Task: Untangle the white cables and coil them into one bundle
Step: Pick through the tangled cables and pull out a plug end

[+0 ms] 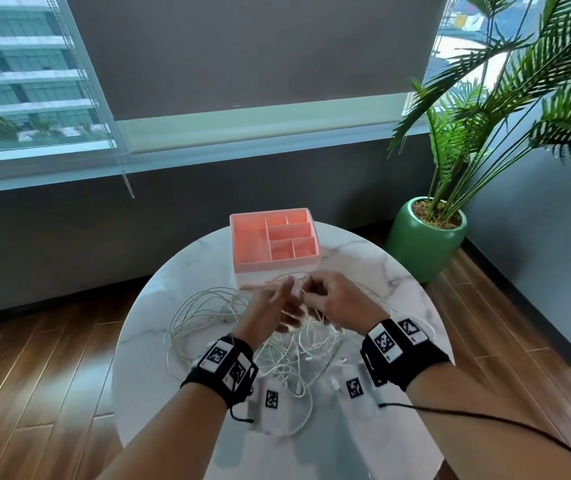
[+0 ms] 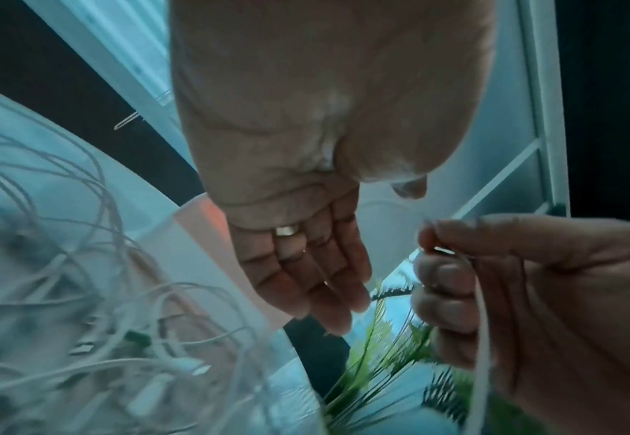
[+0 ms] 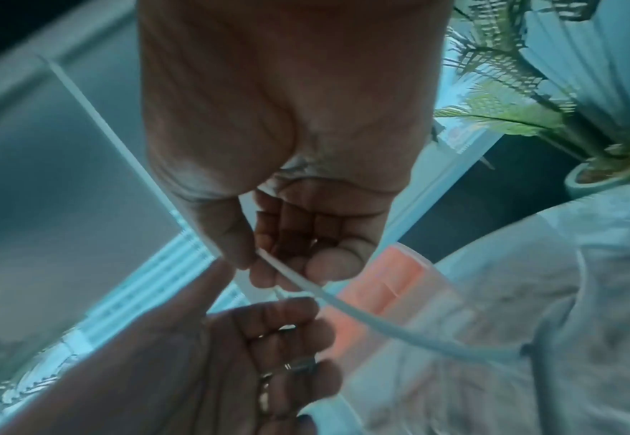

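Note:
A loose tangle of white cables (image 1: 242, 341) lies across the middle of the round marble table (image 1: 381, 271), and the left wrist view shows the same cables (image 2: 82, 294). Both hands hover just above the heap, close together. My right hand (image 1: 329, 299) pinches one white cable (image 3: 343, 303) between thumb and fingers, and the strand trails down to the table. In the left wrist view that cable (image 2: 482, 338) runs along the right hand (image 2: 529, 279). My left hand (image 2: 324, 279) has straight fingers with a ring and holds nothing. It sits right beside the pinch.
A pink compartment organizer (image 1: 277, 266) stands at the table's far edge, just beyond the hands. A green pot (image 1: 426, 247) with a palm plant stands on the wooden floor to the right. Windows and a dark wall lie behind.

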Demonstrator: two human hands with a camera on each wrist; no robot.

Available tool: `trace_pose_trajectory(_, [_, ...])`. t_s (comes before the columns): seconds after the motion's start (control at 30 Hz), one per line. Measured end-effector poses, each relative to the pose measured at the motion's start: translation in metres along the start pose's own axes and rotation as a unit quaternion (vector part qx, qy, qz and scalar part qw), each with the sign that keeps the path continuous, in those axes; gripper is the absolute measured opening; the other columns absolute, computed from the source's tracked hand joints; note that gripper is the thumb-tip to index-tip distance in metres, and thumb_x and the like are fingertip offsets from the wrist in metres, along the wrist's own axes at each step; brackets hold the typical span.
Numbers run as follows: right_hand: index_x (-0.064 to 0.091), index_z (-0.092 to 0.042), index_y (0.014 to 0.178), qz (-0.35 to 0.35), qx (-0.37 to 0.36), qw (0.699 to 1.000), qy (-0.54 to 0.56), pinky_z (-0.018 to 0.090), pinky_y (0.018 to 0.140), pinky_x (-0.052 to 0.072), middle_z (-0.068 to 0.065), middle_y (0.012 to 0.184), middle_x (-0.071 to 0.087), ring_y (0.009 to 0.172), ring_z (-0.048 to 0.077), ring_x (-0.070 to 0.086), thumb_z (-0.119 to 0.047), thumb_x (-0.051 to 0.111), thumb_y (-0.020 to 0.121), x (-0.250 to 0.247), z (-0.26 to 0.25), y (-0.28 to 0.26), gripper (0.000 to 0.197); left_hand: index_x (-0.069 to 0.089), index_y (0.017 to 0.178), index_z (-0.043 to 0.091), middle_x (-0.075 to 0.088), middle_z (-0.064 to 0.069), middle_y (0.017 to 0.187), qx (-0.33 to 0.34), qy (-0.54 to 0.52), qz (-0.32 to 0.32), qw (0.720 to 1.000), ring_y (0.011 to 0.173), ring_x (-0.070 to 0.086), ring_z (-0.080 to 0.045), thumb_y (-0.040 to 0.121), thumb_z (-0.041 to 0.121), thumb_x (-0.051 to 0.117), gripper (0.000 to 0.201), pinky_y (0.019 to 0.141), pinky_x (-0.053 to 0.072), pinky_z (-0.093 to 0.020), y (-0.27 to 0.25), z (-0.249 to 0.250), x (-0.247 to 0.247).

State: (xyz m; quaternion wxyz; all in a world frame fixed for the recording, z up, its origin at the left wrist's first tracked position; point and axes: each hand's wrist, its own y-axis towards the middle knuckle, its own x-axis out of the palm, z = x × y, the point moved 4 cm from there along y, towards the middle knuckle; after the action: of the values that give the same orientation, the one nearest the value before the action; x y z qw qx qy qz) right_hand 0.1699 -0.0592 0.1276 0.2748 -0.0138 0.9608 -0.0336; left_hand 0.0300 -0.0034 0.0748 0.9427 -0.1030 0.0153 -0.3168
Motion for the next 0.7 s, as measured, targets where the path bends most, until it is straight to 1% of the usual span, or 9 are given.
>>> trace_pose_trajectory(0.07, [0.065, -0.012, 0.087, -0.020, -0.046, 0.998, 0.026, 0.027, 0.060, 0.052, -0.002, 0.070, 0.065, 0.061, 0.012, 0.061, -0.013, 0.063, 0.095, -0.002, -0.022, 0.005, 0.008, 0.064, 0.094, -0.007, 0.070, -0.016, 0.080, 0.050, -0.042, 0.002, 0.998, 0.068, 0.068, -0.026, 0.105, 0.045, 0.039, 0.058, 0.063, 0.055, -0.036, 0.000, 0.026, 0.001])
trace_pose_trajectory(0.13, [0.064, -0.016, 0.087, -0.033, -0.071, 0.996, 0.033, 0.026, 0.059, 0.050, -0.005, 0.066, 0.064, 0.059, 0.012, 0.059, -0.014, 0.061, 0.096, 0.002, -0.031, 0.008, 0.009, 0.064, 0.087, -0.004, 0.069, -0.013, 0.074, 0.113, -0.075, 0.030, 0.990, 0.066, 0.066, -0.027, 0.108, 0.029, 0.040, 0.046, 0.063, 0.058, -0.037, 0.000, 0.052, -0.002])
trace_pose_trajectory(0.2, [0.062, -0.020, 0.084, -0.021, -0.060, 0.998, -0.002, 0.028, 0.058, 0.049, -0.003, 0.063, 0.063, 0.056, 0.013, 0.057, -0.016, 0.057, 0.098, 0.005, -0.026, 0.009, 0.016, 0.063, 0.080, 0.003, 0.067, -0.009, 0.071, 0.147, -0.118, 0.088, 0.978, 0.066, 0.063, -0.025, 0.108, 0.019, 0.038, 0.041, 0.064, 0.056, -0.034, 0.001, 0.073, -0.012])
trace_pose_trajectory(0.27, [0.062, -0.015, 0.084, -0.017, -0.034, 0.998, -0.046, 0.025, 0.059, 0.050, -0.001, 0.063, 0.064, 0.054, 0.010, 0.058, -0.017, 0.054, 0.099, 0.007, -0.008, 0.007, 0.018, 0.058, 0.077, 0.006, 0.059, -0.006, 0.062, 0.166, -0.185, 0.133, 0.960, 0.059, 0.058, -0.024, 0.108, 0.019, 0.037, 0.041, 0.064, 0.052, -0.036, 0.002, 0.089, -0.028])
trace_pose_trajectory(0.33, [0.063, -0.010, 0.085, -0.026, -0.021, 0.997, -0.074, 0.023, 0.060, 0.052, 0.003, 0.067, 0.066, 0.055, 0.008, 0.060, -0.017, 0.055, 0.100, 0.009, 0.015, 0.000, 0.018, 0.053, 0.075, 0.009, 0.044, 0.000, 0.052, 0.181, -0.247, 0.159, 0.939, 0.047, 0.045, -0.018, 0.108, 0.021, 0.038, 0.038, 0.054, 0.047, -0.033, 0.000, 0.104, -0.047])
trace_pose_trajectory(0.43, [0.065, -0.011, 0.085, -0.026, 0.066, 0.989, -0.132, 0.026, 0.068, 0.052, 0.004, 0.075, 0.072, 0.064, 0.008, 0.066, -0.019, 0.055, 0.098, 0.002, 0.068, -0.014, 0.018, 0.050, 0.073, 0.014, 0.032, 0.004, 0.051, 0.220, -0.271, 0.207, 0.914, 0.042, 0.030, -0.011, 0.108, 0.027, 0.038, 0.039, 0.043, 0.031, -0.020, -0.013, 0.130, -0.081])
trace_pose_trajectory(0.53, [0.064, -0.009, 0.081, -0.025, 0.165, 0.971, -0.174, 0.027, 0.068, 0.048, 0.005, 0.080, 0.072, 0.079, 0.019, 0.068, -0.016, 0.056, 0.094, -0.008, 0.127, -0.035, 0.018, 0.052, 0.072, 0.019, 0.030, 0.003, 0.054, 0.266, -0.252, 0.248, 0.897, 0.042, 0.024, -0.011, 0.108, 0.033, 0.038, 0.041, 0.042, 0.020, -0.019, -0.029, 0.157, -0.115])
trace_pose_trajectory(0.63, [0.060, -0.022, 0.071, -0.001, 0.230, 0.948, -0.218, 0.028, 0.067, 0.042, 0.000, 0.081, 0.065, 0.085, 0.022, 0.063, -0.019, 0.055, 0.095, -0.015, 0.168, -0.050, 0.025, 0.055, 0.074, 0.020, 0.028, 0.005, 0.052, 0.278, -0.215, 0.262, 0.899, 0.040, 0.020, -0.009, 0.107, 0.042, 0.036, 0.044, 0.042, 0.017, -0.015, -0.041, 0.170, -0.131])
trace_pose_trajectory(0.7, [0.067, -0.019, 0.080, 0.058, 0.238, 0.945, -0.215, 0.028, 0.069, 0.040, 0.006, 0.092, 0.067, 0.088, 0.026, 0.063, -0.020, 0.052, 0.097, -0.023, 0.170, -0.049, 0.023, 0.056, 0.076, 0.017, 0.028, 0.007, 0.049, 0.279, -0.173, 0.255, 0.909, 0.038, 0.019, -0.008, 0.108, 0.045, 0.032, 0.048, 0.043, 0.017, -0.013, -0.042, 0.169, -0.128])
